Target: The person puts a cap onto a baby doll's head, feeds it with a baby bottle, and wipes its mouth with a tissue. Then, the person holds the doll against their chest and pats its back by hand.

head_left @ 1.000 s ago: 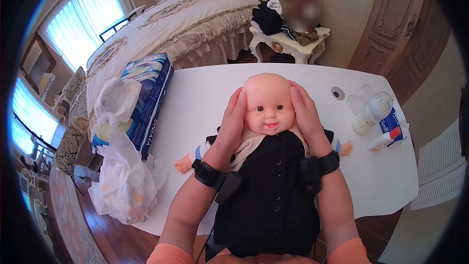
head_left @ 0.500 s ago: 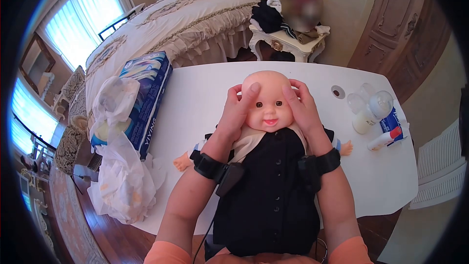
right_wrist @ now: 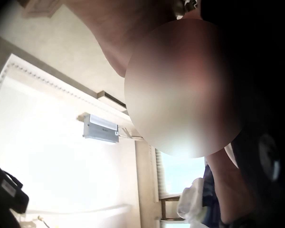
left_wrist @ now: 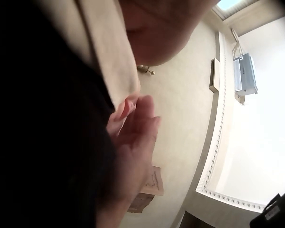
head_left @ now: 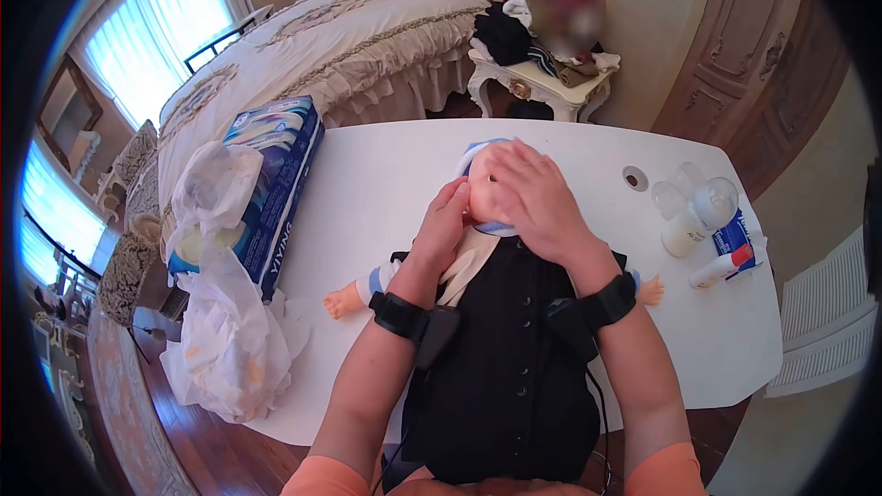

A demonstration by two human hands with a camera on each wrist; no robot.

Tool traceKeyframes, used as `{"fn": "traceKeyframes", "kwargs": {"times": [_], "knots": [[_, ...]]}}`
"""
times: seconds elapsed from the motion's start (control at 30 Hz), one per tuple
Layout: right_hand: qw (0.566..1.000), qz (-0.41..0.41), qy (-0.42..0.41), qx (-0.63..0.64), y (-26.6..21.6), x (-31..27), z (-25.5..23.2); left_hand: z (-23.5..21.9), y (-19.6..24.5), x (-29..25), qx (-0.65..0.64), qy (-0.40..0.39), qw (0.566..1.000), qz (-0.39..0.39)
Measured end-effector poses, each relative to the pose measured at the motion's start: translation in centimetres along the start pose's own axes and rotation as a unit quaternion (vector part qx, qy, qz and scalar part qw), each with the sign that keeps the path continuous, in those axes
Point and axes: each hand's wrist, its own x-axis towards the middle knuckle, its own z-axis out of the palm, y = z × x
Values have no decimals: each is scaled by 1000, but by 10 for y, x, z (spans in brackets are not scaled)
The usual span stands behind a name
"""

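Doll's headwear [head_left: 472, 158] white and blue; garment [head_left: 501, 349] black; table [head_left: 367, 165] white.

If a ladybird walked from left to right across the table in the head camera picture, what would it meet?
Blue pack → left hand → doll's face → right hand → little round spot → baby bottles.

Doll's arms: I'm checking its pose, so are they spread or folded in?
Spread: the doll's arms stick out to either side of the black garment.
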Motion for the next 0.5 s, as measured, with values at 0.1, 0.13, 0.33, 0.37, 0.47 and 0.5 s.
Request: {"fn": "traceKeyframes", "kwargs": {"times": [0.1, 0.13, 0.33, 0.37, 0.47, 0.5], "knots": [[999, -44, -7, -19, 5, 5, 10, -1, -1, 1, -16, -10, 1000, 8], [999, -29, -20, 1, 10, 8, 12, -2, -1, 1, -12, -14, 1000, 13], [996, 52, 0, 68, 27, 8, 14, 6, 9, -2, 129, -51, 982, 130], [990, 100, 23, 95, 28, 6, 12, 6, 10, -1, 193, -70, 962, 178], [985, 115, 62, 111, 33, -3, 13, 5, 11, 7, 316, -131, 895, 285], [985, 116, 61, 110, 35, -8, 13, 5, 13, 10, 315, -132, 896, 284]]}}
